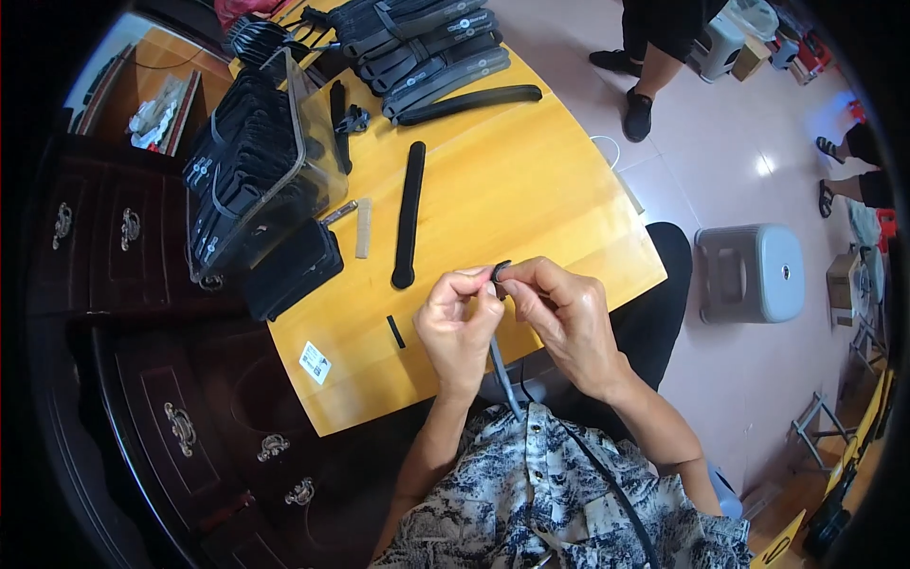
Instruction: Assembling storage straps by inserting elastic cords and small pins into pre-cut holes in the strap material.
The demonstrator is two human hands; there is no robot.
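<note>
Black clip [500, 271] pinched by both hands, left hand [458, 327], right hand [566, 318], over table edge [531, 327]

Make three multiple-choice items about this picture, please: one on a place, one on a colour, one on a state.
1. Where does the single long black strip lie?
A. on the yellow table
B. on the floor
C. inside the clear box

2. What colour is the stool on the floor?
A. red
B. grey
C. green

3. What are the two hands doing?
A. resting flat on the table
B. both pinching one small dark part
C. lifting the clear box

Answers:
1 A, the strip lies alone on the bare tabletop.
2 B, its seat and sides are grey.
3 B, the left hand and the right hand meet with their fingertips on the part.
</note>
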